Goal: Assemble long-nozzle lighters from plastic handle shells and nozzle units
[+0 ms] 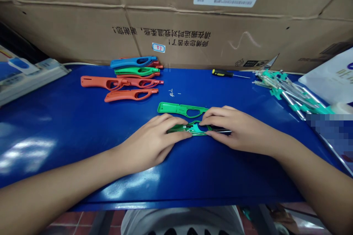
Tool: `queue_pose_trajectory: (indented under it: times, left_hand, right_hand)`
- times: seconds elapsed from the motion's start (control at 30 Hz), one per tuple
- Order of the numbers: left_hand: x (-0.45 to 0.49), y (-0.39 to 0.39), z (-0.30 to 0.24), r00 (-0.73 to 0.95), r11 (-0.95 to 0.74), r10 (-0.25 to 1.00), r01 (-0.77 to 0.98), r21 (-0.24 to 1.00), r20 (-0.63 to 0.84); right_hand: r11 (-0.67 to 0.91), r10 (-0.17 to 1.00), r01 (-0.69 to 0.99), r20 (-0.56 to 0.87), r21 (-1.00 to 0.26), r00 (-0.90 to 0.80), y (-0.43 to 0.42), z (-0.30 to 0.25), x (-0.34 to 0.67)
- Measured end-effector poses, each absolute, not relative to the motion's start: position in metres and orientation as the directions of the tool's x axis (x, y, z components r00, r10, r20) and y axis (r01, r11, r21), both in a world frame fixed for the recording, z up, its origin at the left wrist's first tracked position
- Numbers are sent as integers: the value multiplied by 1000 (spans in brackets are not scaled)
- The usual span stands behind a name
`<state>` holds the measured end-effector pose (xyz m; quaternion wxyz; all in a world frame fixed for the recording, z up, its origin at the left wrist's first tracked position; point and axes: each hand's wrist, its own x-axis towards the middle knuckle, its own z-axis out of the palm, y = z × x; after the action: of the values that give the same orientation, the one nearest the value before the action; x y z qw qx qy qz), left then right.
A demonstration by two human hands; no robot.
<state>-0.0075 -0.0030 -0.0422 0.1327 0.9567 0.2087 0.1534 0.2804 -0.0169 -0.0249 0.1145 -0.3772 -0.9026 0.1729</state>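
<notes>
Midway between the near and far edges of the table (209, 180): green half-shell (176, 129), teal insert (196, 128) seated inside.
Your left hand (158, 136) pinches the half-shell's left end; your right hand (228, 126) grips its right end, thumb and fingertips closed, dark rod (223, 131) projecting beneath. Second green half (172, 108) lies just beyond, hollow side up. Cardboard box (165, 18) stands along the far edge, its contents hidden.

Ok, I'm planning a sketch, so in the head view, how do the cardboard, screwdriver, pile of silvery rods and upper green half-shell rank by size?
Largest to smallest, as they look:
1. Cardboard
2. Pile of silvery rods
3. Upper green half-shell
4. Screwdriver
</notes>
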Motion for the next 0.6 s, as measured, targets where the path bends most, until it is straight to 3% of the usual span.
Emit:
queue_pose_trajectory:
  times: [0.27, 0.6]
  left_hand:
    - [-6, -3, -42, 864, -868, 451, 366, 334, 223]
    - [-4, -4, -40, 860, -858, 466, 381, 345, 208]
  right_hand:
    - [672, 723, 641, 141, -371, -677, -20, -26, 274]
    - [624, 757, 673, 94, -397, -647, -21, -31, 265]
